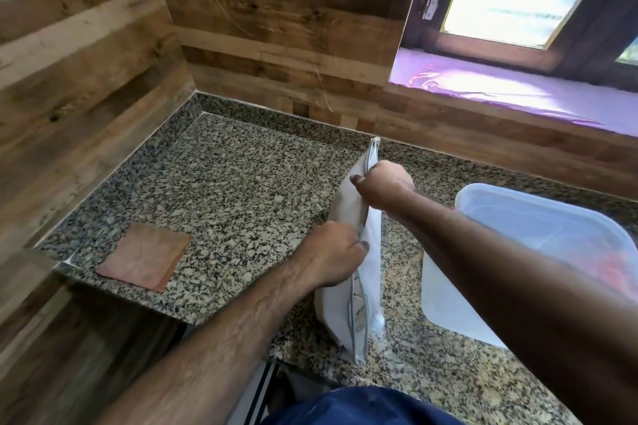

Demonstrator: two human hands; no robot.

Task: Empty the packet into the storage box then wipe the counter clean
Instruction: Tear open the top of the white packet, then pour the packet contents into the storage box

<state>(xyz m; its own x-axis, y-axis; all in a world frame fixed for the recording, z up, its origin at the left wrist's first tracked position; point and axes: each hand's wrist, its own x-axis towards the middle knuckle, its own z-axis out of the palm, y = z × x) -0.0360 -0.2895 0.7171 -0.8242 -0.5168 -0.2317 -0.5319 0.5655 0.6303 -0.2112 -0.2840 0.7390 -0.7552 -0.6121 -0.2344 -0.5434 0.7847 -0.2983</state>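
The packet [359,252], white with a zip strip along its top, stands upright on the speckled granite bench [241,190], caught between both hands. The left hand [331,254] pinches its near-left lip, and the right hand [385,186] grips the far end of the top edge, with the mouth parted a little between them. Just right of the right hand sits the translucent storage box [538,238]. Well left of the left hand lies a flat pinkish cloth [145,255].

My left hand [331,254] pinches closed at 6 o'clock; right hand [383,185] fisted at 12, forearms converging.
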